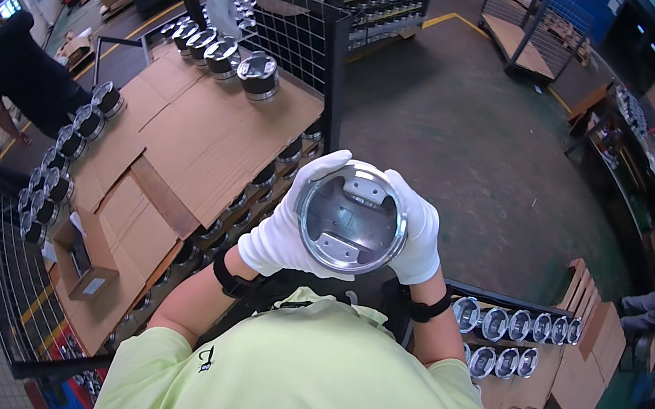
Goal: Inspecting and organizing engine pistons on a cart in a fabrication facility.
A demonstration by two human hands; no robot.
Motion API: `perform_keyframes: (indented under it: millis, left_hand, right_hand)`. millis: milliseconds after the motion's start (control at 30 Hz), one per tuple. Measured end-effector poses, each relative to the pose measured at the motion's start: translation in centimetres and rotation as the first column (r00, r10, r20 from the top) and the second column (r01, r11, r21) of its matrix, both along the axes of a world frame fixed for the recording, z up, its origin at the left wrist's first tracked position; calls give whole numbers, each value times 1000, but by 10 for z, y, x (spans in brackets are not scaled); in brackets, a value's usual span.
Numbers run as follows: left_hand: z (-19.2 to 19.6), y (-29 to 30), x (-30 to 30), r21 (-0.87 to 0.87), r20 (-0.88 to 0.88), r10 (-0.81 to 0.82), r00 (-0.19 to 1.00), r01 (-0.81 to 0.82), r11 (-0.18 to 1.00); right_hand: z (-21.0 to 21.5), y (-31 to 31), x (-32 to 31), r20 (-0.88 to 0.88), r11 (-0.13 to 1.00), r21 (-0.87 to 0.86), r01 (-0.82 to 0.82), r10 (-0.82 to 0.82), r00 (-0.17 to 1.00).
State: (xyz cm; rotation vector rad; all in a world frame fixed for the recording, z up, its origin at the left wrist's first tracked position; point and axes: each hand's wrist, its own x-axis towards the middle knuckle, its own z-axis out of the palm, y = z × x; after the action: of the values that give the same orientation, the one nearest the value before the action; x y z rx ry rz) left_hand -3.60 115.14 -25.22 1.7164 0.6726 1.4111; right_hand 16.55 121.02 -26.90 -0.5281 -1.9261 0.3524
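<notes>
A round metal engine piston is held in front of my chest, its hollow inner side with two pin bosses facing up. My left hand, in a white glove, grips its left side. Around the right side of the rim closes my right hand, gloved the same way. Both sets of fingers partly disappear behind the piston. To the left, a cardboard-covered rack carries a row of pistons along its far side, including an upright piston near its right corner.
More pistons line the rack's left edge, near an open cardboard box. A second rack with rows of pistons is at my right. Another person's gloved hand reaches over the far side. A mesh cart stands farther off.
</notes>
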Motion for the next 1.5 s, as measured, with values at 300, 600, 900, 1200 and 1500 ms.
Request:
perform_keyframes:
  millis: [300,600,900,1200,1500]
  left_hand:
    - [-6,-10,20,92,-72,263,962,-256,962]
    - [32,-21,12,341,-364,647,670,-550,762]
    - [50,21,-64,332,-561,553,616,-445,832]
    - [95,113,-258,-138,-973,-6,231,-561,816]
    - [-3,311,-388,198,-957,290,-5,-743,639]
  right_hand:
    - [-20,23,1,126,995,-48,-85,90,988]
    - [27,55,13,-156,864,-329,-381,348,924]
    - [61,95,-125,477,928,-184,-325,373,796]
    - [1,183,-228,902,982,159,-102,-103,419]
    - [-12,243,-307,960,946,168,-277,-93,265]
